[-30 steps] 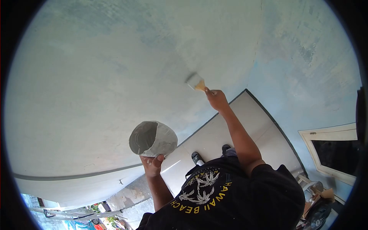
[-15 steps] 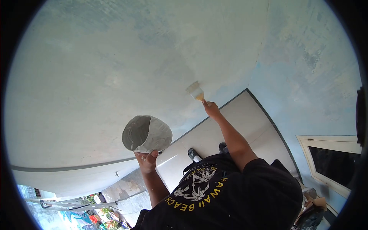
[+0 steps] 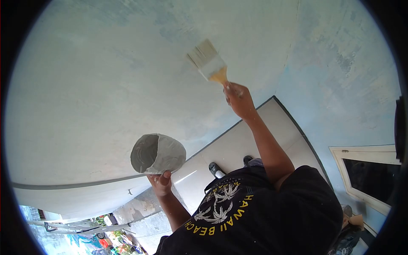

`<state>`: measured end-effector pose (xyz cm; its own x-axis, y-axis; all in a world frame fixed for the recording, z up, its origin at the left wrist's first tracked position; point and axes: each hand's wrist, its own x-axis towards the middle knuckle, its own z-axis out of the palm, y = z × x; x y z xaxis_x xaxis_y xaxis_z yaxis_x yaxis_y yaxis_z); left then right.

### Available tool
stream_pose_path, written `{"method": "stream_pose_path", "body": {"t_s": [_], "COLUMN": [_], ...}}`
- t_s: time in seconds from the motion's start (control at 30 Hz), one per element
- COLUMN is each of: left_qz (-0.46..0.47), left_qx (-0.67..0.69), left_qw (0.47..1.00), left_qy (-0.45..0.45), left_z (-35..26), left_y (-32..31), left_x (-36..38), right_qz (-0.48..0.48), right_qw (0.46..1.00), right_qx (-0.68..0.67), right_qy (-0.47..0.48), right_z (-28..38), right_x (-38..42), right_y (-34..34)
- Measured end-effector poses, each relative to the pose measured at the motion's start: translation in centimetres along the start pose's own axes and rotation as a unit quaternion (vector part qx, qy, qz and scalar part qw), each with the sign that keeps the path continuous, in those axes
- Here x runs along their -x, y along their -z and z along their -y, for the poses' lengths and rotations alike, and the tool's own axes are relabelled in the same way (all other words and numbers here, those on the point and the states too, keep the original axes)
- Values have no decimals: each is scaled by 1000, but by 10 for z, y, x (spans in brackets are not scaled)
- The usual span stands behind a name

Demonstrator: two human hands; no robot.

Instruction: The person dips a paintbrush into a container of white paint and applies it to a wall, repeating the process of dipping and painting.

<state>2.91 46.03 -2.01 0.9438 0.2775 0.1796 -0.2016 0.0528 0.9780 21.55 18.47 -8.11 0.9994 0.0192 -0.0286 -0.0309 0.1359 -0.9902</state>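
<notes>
My right hand [image 3: 240, 100] grips a wide paintbrush [image 3: 210, 61] by its yellowish handle. Its pale, paint-coated bristles point up and left and overlap the wall [image 3: 106, 97] in this view. Lower and to the left, my left hand [image 3: 161, 183] holds a paint bucket [image 3: 170, 154] from beneath, thumb on its side. Grey paint coats the bucket's side and inner wall, and its mouth faces left. The wall carries pale paint with patchy bluish-grey areas showing through.
Tiled floor [image 3: 276, 131] with a dark border lies under my feet. A white-framed window [image 3: 367, 170] is at the right, with bags and a carton [image 3: 355, 221] below it. At the lower left, a metal ladder-like frame [image 3: 80, 228] stands near plants and colourful clutter.
My right hand has moved up and nearer the camera with the paintbrush, which now looks larger. The bucket in my left hand has shifted slightly left and down.
</notes>
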Motion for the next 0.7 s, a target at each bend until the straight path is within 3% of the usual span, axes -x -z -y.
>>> {"method": "stream_pose_path", "body": {"t_s": [0.1,0.17,0.33,0.5,0.53,0.57,0.63,0.7], "left_qz": [-1,-4,-24,2,5,18,34,65], "left_qx": [-2,-4,-23,8,11,18,28,10], "left_qw": [1000,1000,999,1000,1000,1000,999,998], "left_qy": [7,-10,3,-5,-6,1,9,-6], "left_z": [-1,0,-6,-13,-14,-14,-14,-11], "left_y": [1,3,4,-5,-8,-13,-16,-19], "left_x": [-1,0,2,1,1,2,9,11], "right_qz": [22,-17,-48,-54,-32,-35,8,1], "right_qw": [997,995,987,954,941,940,885,887], "right_qx": [-39,92,152,269,265,266,287,246], "right_qy": [64,32,18,-124,-208,-208,-366,-391], "right_z": [12,-51,-178,-258,-261,-264,-246,-225], "right_x": [-21,-45,-44,-24,-23,-26,-30,-42], "right_y": [-7,-19,-19,11,18,24,31,35]}}
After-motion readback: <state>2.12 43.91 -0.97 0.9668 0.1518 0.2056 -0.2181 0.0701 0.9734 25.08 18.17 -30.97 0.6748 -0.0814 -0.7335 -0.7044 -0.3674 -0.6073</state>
